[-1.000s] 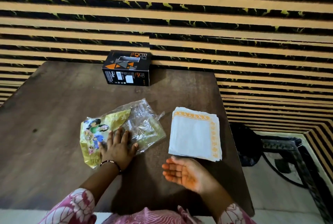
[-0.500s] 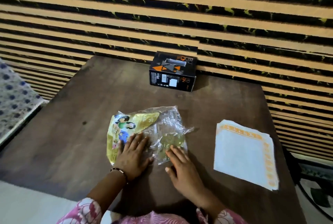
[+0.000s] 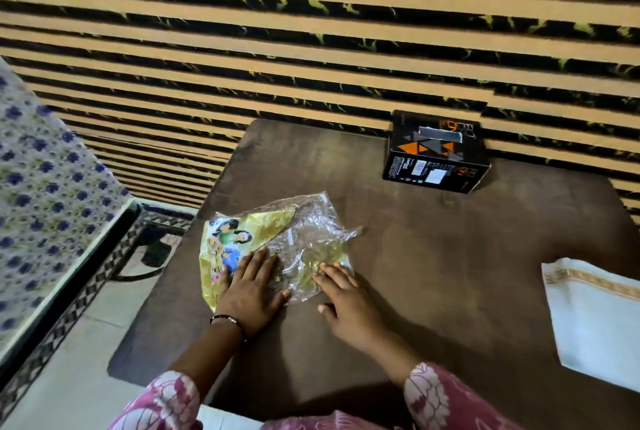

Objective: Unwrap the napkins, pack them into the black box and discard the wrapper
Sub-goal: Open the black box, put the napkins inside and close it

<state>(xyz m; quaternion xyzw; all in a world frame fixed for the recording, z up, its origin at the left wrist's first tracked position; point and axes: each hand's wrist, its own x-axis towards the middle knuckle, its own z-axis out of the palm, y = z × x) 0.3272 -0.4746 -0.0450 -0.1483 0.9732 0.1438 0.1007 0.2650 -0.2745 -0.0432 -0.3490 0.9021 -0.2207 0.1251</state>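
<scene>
I am pressing my left hand [image 3: 251, 294] flat, fingers spread, on the wrapper [image 3: 277, 242], which is lying near the table's [image 3: 433, 277] left edge. My right hand [image 3: 346, 298] is resting open on its right corner — gripping nothing. Bare tabletop is stretching rightward; the black box [image 3: 434, 156] is sitting at the far edge, the napkins [image 3: 599, 319] lying by the right edge — well apart.

Both hands lie flat on the empty wrapper [image 3: 277, 242] mid-worktop [image 3: 433, 274]: left hand [image 3: 251, 294] at its 7 o'clock, right hand [image 3: 346, 298] at 5. Black box [image 3: 434, 156] stands at 1 o'clock, napkins [image 3: 599, 319] at 3.
</scene>
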